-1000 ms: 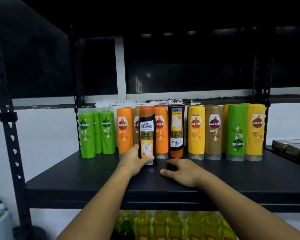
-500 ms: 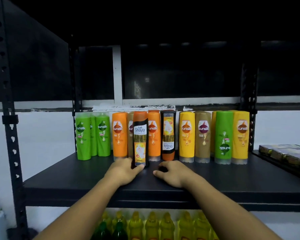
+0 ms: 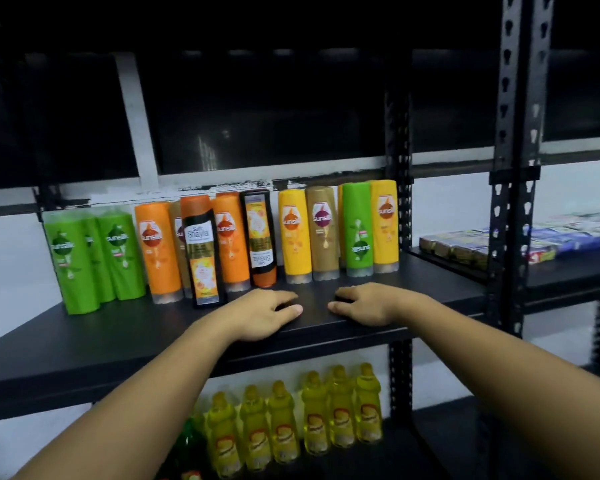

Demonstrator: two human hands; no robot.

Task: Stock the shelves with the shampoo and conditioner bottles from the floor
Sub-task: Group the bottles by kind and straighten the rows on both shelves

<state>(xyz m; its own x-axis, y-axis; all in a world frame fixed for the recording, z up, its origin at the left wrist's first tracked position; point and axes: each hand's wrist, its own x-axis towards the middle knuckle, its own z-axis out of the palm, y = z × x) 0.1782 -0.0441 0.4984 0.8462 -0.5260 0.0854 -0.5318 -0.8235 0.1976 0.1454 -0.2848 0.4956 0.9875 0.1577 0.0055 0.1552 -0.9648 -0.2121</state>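
Where a matte black metal shelf (image 3: 101, 341) crosses the view, plastic shampoo and conditioner bottles stand along its back. From the left come green bottles (image 3: 73, 261), then orange bottles (image 3: 158, 251). A black-and-orange Shayla bottle (image 3: 201, 254) stands just in front of the row, with yellow, brown and green ones to its right. Just beside the Shayla bottle, the left hand (image 3: 264, 313) rests palm down on the shelf, fingers relaxed and empty. The right hand (image 3: 364, 303) lies near it, fingers loosely bent, holding nothing.
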